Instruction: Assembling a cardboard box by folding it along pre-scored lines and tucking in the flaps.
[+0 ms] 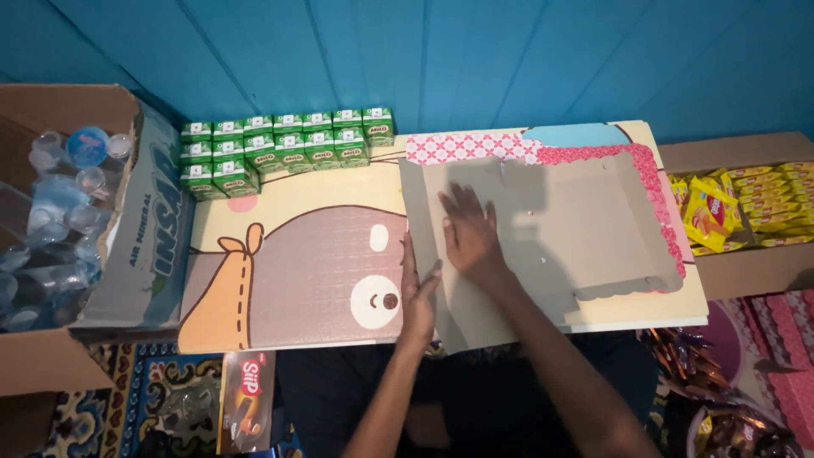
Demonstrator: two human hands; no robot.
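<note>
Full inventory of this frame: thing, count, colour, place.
flat cardboard sheet: one, grey-brown, right half of the table
low table: one, cream top with a cartoon bear print
small drink cartons: about fifteen, green, table's far left
water bottles: many, clear, in the open box at left
snack packets: many, yellow and red, in the box at right
snack pouch: one, brown, on the floor
left hand: at the sheet's left edge
right hand: flat on the sheet

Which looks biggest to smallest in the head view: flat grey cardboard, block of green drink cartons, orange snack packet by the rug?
1. flat grey cardboard, under both the left hand and right hand
2. block of green drink cartons
3. orange snack packet; it lies nearer the camera, so the gap with the cartons is unsure.
</note>
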